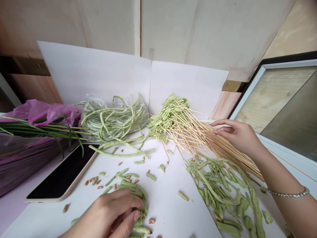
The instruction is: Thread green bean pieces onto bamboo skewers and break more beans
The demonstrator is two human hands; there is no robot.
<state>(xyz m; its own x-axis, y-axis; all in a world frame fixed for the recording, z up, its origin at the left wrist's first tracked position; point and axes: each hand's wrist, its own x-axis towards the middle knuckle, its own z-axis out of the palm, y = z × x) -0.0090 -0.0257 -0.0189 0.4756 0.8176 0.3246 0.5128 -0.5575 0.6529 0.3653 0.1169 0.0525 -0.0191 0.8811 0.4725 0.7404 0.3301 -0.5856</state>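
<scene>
My left hand (112, 213) rests at the bottom of the view on a small heap of cut long-bean pieces (131, 185), its fingers curled round a few of them. My right hand (235, 134) reaches across to the pile of bare bamboo skewers (223, 145), fingers stretched out and touching the sticks, nothing gripped. A silver bracelet (288, 194) sits on that wrist. Beyond the bare sticks lie skewers threaded with bean pieces (168, 115). Both hands work over white paper (168, 205).
Whole long beans lie in a clear bag (114, 119) at the back. A phone (63, 177) lies face up at left, beside chives (37, 130) in a pink bag (44, 110). Bean scraps (223, 191) pile at right. Loose seeds (92, 181) are scattered about.
</scene>
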